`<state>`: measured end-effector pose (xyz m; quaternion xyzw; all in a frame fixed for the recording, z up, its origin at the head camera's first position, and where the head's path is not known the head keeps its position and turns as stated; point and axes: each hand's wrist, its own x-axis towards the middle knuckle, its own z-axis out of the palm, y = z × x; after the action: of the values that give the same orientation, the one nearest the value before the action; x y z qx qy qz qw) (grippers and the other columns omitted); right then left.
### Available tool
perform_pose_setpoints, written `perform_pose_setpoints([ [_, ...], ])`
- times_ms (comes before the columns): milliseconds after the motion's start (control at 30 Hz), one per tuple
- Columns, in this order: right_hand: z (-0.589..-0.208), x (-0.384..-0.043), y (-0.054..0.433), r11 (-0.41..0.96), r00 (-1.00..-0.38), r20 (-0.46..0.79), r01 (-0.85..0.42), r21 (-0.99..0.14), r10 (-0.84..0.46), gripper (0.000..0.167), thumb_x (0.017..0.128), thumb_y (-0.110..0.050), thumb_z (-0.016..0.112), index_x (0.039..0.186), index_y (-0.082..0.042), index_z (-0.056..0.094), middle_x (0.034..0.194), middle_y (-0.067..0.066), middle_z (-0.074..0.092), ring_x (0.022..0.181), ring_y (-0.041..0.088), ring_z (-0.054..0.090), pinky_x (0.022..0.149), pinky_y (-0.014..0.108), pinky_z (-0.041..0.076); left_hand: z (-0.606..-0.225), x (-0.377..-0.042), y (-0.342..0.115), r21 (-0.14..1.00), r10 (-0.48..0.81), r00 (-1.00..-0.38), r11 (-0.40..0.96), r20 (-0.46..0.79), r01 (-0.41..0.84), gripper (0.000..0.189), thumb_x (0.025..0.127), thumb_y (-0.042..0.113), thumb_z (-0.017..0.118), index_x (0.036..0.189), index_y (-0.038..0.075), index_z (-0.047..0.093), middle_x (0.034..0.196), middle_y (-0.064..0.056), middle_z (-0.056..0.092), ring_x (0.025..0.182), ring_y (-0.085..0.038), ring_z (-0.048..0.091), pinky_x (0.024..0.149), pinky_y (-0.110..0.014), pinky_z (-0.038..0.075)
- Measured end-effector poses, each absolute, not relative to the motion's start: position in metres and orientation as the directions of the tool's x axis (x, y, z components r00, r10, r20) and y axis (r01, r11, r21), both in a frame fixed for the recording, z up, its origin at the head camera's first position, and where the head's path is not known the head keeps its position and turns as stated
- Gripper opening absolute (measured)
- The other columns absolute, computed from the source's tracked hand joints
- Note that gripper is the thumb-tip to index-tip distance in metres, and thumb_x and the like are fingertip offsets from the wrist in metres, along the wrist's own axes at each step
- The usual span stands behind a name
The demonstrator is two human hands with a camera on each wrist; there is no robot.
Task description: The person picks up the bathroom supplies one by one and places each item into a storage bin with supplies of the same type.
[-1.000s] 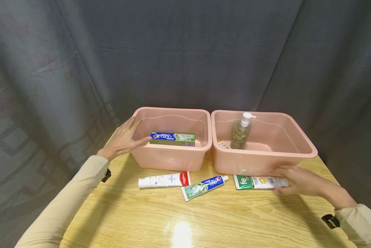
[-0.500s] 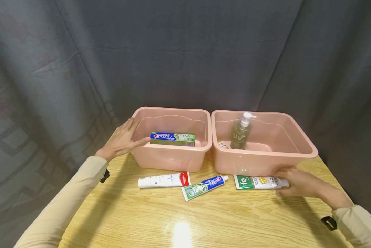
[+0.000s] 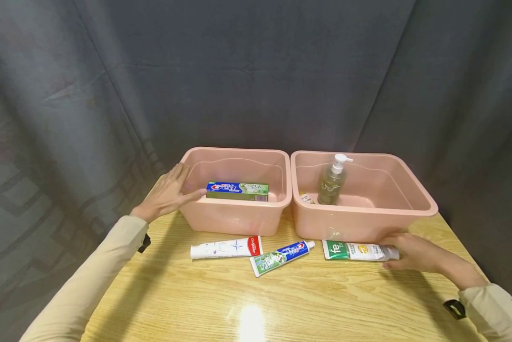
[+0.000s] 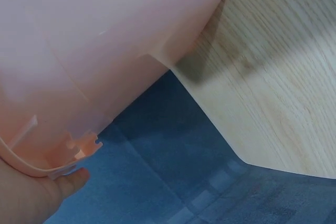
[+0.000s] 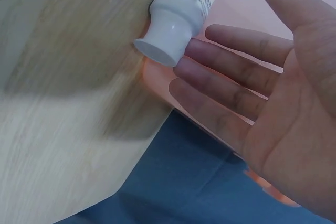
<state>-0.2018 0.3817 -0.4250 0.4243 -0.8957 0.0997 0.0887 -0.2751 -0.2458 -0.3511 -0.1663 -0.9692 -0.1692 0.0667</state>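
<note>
My left hand point(image 3: 163, 192) rests with straight fingers on the left rim of the left pink bin point(image 3: 234, 218), its thumb at the front rim. Inside lies a blue and green Crest toothpaste box point(image 3: 238, 190). At the right, my right hand point(image 3: 416, 254) is at the capped end of a green and white toothpaste tube point(image 3: 362, 251), in front of the right pink bin point(image 3: 358, 225). In the right wrist view its extended fingers point(image 5: 231, 66) reach the white cap point(image 5: 165, 40), with the thumb held apart. That tube lies flat on the table.
A white and red Colgate tube point(image 3: 226, 248) and a green and blue Crest tube point(image 3: 281, 259) lie on the wooden table point(image 3: 196, 304). The right bin holds a pump bottle point(image 3: 332, 186) and a partly hidden small item point(image 3: 307, 198). Grey curtain point(image 3: 256, 76) hangs behind.
My right hand has shifted slightly to the right and toward me at the tube's cap. My left hand has slid a little left on the bin's rim. The tubes look unmoved.
</note>
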Motion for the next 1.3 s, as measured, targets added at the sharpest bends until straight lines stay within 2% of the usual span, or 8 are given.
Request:
perform_pose_setpoints([
  [133, -0.430, -0.203, 0.382, 0.623, -0.621, 0.265, -0.777, -0.087, -0.737, 0.045, 0.062, -0.024, 0.093, 0.099, -0.008, 0.072, 0.100, 0.000, 0.063, 0.088, 0.013, 0.054, 0.071, 0.033, 0.046, -0.351, -0.275, -0.246, 0.310, 0.295, -0.939, 0.889, 0.176, 0.337, 0.102, 0.090, 0.070, 0.049, 0.159, 0.006, 0.009, 0.163, -0.021, 0.004, 0.149, -0.040, 0.007, 0.115, -0.060, 0.012],
  [233, -0.437, -0.203, 0.382, 0.624, -0.621, 0.289, -0.776, -0.095, -0.729, 0.046, 0.061, -0.023, 0.093, 0.099, -0.007, 0.073, 0.101, 0.001, 0.063, 0.089, 0.015, 0.055, 0.073, 0.029, 0.044, -0.352, -0.275, -0.246, 0.311, 0.293, -0.940, 0.890, 0.173, 0.334, 0.102, 0.090, 0.070, 0.048, 0.159, 0.005, 0.010, 0.163, -0.021, 0.004, 0.149, -0.039, 0.006, 0.115, -0.060, 0.012],
  [367, -0.445, -0.205, 0.382, 0.600, -0.608, 0.318, -0.789, -0.134, -0.728, 0.049, 0.059, -0.020, 0.094, 0.101, -0.007, 0.072, 0.101, 0.000, 0.064, 0.089, 0.013, 0.055, 0.074, 0.024, 0.041, -0.352, -0.275, -0.246, 0.314, 0.295, -0.940, 0.888, 0.172, 0.336, 0.102, 0.090, 0.071, 0.048, 0.158, 0.005, 0.010, 0.164, -0.020, 0.003, 0.149, -0.039, 0.006, 0.115, -0.061, 0.012],
  [433, -0.448, -0.206, 0.382, 0.597, -0.606, 0.327, -0.790, -0.141, -0.725, 0.050, 0.059, -0.020, 0.094, 0.102, -0.007, 0.071, 0.101, -0.001, 0.064, 0.088, 0.011, 0.055, 0.074, 0.025, 0.042, -0.352, -0.275, -0.246, 0.318, 0.296, -0.940, 0.886, 0.170, 0.337, 0.102, 0.090, 0.070, 0.048, 0.159, 0.005, 0.010, 0.164, -0.020, 0.003, 0.149, -0.039, 0.006, 0.115, -0.061, 0.012],
  [633, -0.449, -0.207, 0.379, 0.637, -0.643, 0.310, -0.759, -0.135, -0.700, 0.048, 0.062, -0.022, 0.094, 0.103, -0.010, 0.071, 0.101, -0.003, 0.066, 0.087, 0.009, 0.056, 0.071, 0.032, 0.044, -0.353, -0.275, -0.246, 0.327, 0.297, -0.939, 0.882, 0.173, 0.339, 0.102, 0.090, 0.069, 0.049, 0.159, 0.006, 0.009, 0.164, -0.020, 0.003, 0.149, -0.039, 0.006, 0.114, -0.061, 0.012],
  [1000, -0.449, -0.206, 0.374, 0.711, -0.715, 0.251, -0.692, -0.125, -0.653, 0.041, 0.062, -0.025, 0.094, 0.096, -0.015, 0.073, 0.095, -0.011, 0.065, 0.080, 0.002, 0.052, 0.065, 0.031, 0.044, -0.353, -0.276, -0.247, 0.338, 0.282, -0.946, 0.885, 0.161, 0.321, 0.101, 0.090, 0.070, 0.048, 0.158, 0.005, 0.011, 0.163, -0.021, 0.001, 0.148, -0.041, 0.004, 0.114, -0.062, 0.011],
  [1300, -0.449, -0.208, 0.373, 0.696, -0.704, 0.260, -0.705, -0.138, -0.661, 0.039, 0.061, -0.025, 0.095, 0.092, -0.017, 0.073, 0.092, -0.010, 0.066, 0.079, 0.003, 0.052, 0.063, 0.030, 0.043, -0.354, -0.275, -0.247, 0.346, 0.282, -0.946, 0.881, 0.159, 0.321, 0.101, 0.091, 0.070, 0.047, 0.158, 0.004, 0.011, 0.163, -0.021, -0.001, 0.149, -0.037, -0.001, 0.116, -0.060, 0.007],
])
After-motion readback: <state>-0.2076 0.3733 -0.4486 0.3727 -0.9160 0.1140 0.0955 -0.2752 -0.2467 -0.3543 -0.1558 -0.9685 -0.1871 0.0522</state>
